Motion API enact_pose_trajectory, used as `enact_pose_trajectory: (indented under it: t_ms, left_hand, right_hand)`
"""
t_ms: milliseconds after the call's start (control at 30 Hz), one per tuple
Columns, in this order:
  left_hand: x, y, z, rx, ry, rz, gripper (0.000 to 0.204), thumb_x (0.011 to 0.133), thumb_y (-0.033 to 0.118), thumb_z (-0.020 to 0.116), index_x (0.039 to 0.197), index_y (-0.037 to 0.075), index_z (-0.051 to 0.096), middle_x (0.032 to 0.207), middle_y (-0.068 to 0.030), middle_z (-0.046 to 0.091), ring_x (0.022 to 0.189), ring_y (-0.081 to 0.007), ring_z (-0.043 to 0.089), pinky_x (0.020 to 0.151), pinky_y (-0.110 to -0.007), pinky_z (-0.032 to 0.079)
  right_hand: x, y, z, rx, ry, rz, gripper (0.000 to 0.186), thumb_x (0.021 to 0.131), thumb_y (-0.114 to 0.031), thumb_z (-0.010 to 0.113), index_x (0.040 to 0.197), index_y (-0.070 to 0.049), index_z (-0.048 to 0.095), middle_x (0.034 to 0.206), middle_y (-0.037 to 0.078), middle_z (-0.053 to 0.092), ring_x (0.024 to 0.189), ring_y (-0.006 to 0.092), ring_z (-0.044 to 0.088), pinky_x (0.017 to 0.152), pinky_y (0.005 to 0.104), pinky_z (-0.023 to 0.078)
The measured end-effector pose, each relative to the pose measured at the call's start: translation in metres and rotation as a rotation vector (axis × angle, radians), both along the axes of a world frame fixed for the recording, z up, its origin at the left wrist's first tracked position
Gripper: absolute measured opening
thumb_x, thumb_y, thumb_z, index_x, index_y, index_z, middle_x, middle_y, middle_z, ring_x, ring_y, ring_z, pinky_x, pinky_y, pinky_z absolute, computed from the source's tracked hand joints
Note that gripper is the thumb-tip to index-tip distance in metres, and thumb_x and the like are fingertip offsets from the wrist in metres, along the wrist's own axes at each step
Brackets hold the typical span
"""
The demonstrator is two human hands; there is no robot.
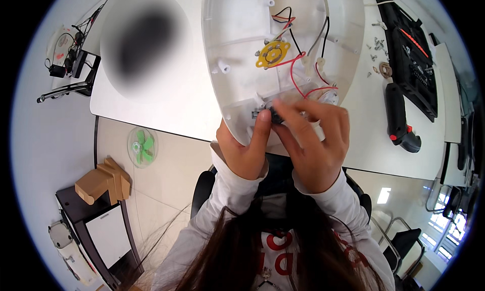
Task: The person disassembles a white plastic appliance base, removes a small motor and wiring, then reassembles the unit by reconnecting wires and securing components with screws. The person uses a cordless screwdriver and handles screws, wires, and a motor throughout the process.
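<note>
A white oval plastic housing (pixel 241 71) lies open in front of me, its hollow inside facing up. Screwed inside it is a yellow round mount (pixel 273 54) with wires around it. A loop of red wire (pixel 297 78) runs toward the near end. My left hand (pixel 242 152) wraps the housing's near edge, thumb over the rim pressing beside a small dark grey part (pixel 276 116). Fingers of my right hand (pixel 318 142) pinch around that same part, slightly blurred. What the part is, and how it sits in the housing, is mostly covered by my fingers.
On the right of the white table (pixel 177 116) lie a black cordless screwdriver (pixel 400 119), an open black tool case (pixel 414 56), loose screws (pixel 376 46) and a small brown ring (pixel 385 69). A green fan (pixel 142 147) and a dark cabinet (pixel 96 220) stand on the left.
</note>
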State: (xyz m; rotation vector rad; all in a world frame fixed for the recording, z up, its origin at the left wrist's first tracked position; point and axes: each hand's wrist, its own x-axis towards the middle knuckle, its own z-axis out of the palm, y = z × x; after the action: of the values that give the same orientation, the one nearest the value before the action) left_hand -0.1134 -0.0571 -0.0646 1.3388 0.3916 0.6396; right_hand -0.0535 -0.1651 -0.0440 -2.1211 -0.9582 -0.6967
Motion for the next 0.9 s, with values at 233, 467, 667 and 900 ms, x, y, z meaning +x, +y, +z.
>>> enact_pose_trajectory:
  t_ms: [233, 467, 667, 900]
  left_hand:
    - [-0.006, 0.001, -0.009, -0.050, -0.063, -0.025, 0.035, 0.092, 0.022, 0.053, 0.115, -0.005, 0.050, 0.102, -0.0107, 0.061, 0.089, -0.0169, 0.058, 0.077, -0.029, 0.046]
    - [-0.005, 0.001, -0.004, -0.084, 0.040, -0.020, 0.036, 0.090, 0.019, 0.055, 0.117, -0.004, 0.049, 0.102, -0.0102, 0.060, 0.091, -0.0182, 0.058, 0.079, -0.030, 0.046]
    - [-0.006, 0.001, 0.005, -0.037, 0.075, -0.024, 0.032, 0.088, 0.012, 0.056, 0.115, -0.005, 0.052, 0.101, -0.0101, 0.061, 0.089, -0.0172, 0.058, 0.078, -0.029, 0.045]
    - [-0.003, 0.000, 0.003, -0.089, 0.050, 0.013, 0.030, 0.090, 0.010, 0.054, 0.116, -0.005, 0.052, 0.102, -0.0095, 0.061, 0.088, -0.0162, 0.058, 0.076, -0.028, 0.046]
  right_hand:
    - [0.005, -0.006, 0.006, 0.048, 0.031, 0.124, 0.041, 0.062, -0.006, 0.075, 0.101, -0.009, 0.065, 0.093, 0.002, 0.060, 0.082, 0.0213, 0.057, 0.067, 0.0331, 0.044]
    - [-0.003, -0.012, 0.034, 0.910, 0.837, 0.350, 0.029, 0.076, 0.002, 0.058, 0.105, -0.002, 0.054, 0.101, 0.012, 0.054, 0.080, 0.0186, 0.050, 0.076, 0.0270, 0.043]
    - [0.029, -0.009, 0.074, 0.221, 0.512, 0.202, 0.030, 0.075, -0.002, 0.064, 0.105, -0.004, 0.061, 0.088, 0.007, 0.048, 0.070, 0.0160, 0.048, 0.063, 0.0267, 0.041]
    - [0.040, 0.015, 0.062, 0.279, 0.388, 0.220, 0.026, 0.075, -0.003, 0.069, 0.100, -0.006, 0.064, 0.092, 0.010, 0.061, 0.077, 0.0237, 0.061, 0.065, 0.0310, 0.047]
